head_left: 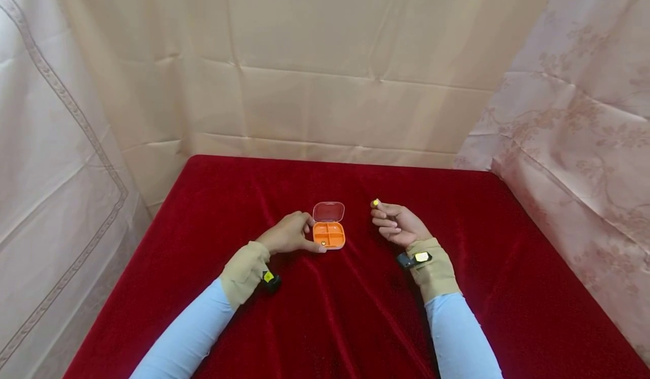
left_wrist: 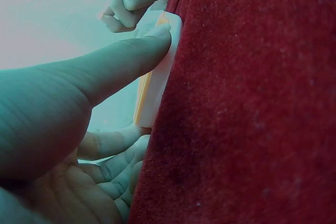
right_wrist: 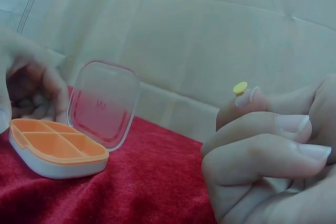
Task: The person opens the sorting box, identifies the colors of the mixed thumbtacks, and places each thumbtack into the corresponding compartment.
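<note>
An orange pill box (head_left: 329, 236) with a white base and several compartments lies on the red cloth, its clear lid (head_left: 328, 211) raised at the back. My left hand (head_left: 290, 233) holds the box from the left, thumb at the near edge and fingers at the far left side. A small shiny round piece (head_left: 323, 243) sits in the near left compartment. To the right of the box, my right hand (head_left: 398, 224) pinches a small yellow disc (right_wrist: 240, 88) between thumb and index fingertip, above the cloth. The other right fingers are curled in.
Red velvet cloth (head_left: 284, 328) with several folds covers the table. A beige curtain (head_left: 315, 57) hangs behind it, with pale curtains at the left (head_left: 45, 159) and right (head_left: 584, 102). Both wrists carry small dark cameras.
</note>
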Demonstrator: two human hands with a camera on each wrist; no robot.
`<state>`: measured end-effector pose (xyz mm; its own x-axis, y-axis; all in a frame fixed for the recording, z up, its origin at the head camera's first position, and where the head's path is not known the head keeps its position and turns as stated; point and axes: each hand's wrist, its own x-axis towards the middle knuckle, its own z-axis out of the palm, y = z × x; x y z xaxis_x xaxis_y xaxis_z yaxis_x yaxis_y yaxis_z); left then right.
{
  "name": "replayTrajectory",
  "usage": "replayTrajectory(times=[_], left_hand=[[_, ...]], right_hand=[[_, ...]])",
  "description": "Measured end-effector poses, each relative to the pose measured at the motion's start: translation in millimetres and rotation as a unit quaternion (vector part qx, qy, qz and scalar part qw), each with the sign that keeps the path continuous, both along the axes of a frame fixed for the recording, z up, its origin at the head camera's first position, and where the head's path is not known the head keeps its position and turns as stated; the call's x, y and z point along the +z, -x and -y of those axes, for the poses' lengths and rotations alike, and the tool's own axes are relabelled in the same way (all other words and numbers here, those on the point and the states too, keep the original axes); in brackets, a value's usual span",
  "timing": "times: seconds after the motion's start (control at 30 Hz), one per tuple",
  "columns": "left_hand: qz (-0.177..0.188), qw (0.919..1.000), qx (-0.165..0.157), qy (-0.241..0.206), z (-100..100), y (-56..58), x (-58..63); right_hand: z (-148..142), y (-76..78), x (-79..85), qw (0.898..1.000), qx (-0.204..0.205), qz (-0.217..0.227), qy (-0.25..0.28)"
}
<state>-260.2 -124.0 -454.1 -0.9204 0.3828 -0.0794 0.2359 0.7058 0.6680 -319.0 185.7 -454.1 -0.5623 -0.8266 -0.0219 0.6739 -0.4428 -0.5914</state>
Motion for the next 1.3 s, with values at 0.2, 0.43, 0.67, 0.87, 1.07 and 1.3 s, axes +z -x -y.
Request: replayTrajectory(times=[0.2, 0.43, 0.67, 0.87, 1.07, 1.3], left_hand=[[0.008, 1.0000, 0.000, -0.002, 1.0, -1.6, 0.8], [0.007, 1.0000, 0.000, -0.004, 1.2, -2.0, -0.4], [0.010, 0.9999, 0.001, -0.001, 0.4, -1.9, 0.2], [0.011, 0.9999, 0.000, -0.003, 0.3, -1.8, 0.3], [0.010, 0.9999, 0.000, -0.004, 0.4, -0.6, -0.4], [-0.004, 1.0000, -0.005, -0.005, 0.0, -0.3, 0.3]], right_hand=[[3.0, -0.9, -0.4, 1.000, -0.003, -0.011, -0.004], [6.7, -0.9, -0.8, 0.998, -0.022, -0.038, -0.043], [9.1, -1.6, 0.1, 0.994, -0.050, -0.058, -0.081], [9.3, -1.5, 0.3, 0.992, -0.049, -0.081, -0.086], [10.7, -2.0, 0.2, 0.986, -0.064, -0.100, -0.115], [11.9, -2.1, 0.6, 0.979, -0.077, -0.117, -0.146]])
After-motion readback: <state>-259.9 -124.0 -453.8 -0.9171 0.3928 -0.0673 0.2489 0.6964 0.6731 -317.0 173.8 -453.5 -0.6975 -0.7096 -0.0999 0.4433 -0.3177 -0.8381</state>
